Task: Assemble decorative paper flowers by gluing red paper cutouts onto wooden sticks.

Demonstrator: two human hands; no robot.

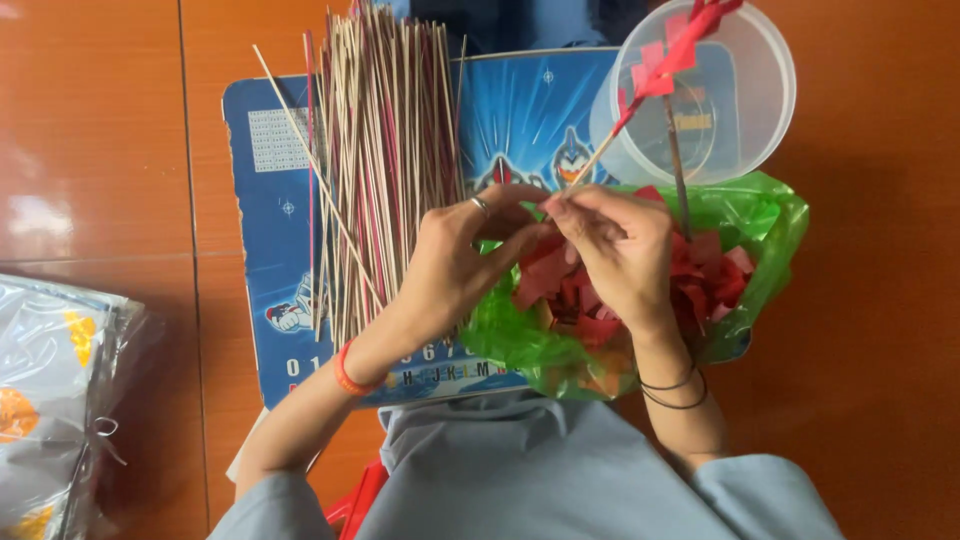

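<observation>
My left hand (462, 262) and right hand (612, 252) meet fingertip to fingertip, both pinching the lower end of a thin bamboo stick (598, 158) with red paper flags (668, 55) stuck along its upper part. It slants up across a clear round plastic tub (745, 110). Below my right hand lies a green plastic bag (770, 225) filled with red paper pieces (712, 275). Left of my hands, a bundle of thin bare sticks (385, 150) rests on a blue printed board (262, 230) over the orange tiled floor (100, 150).
</observation>
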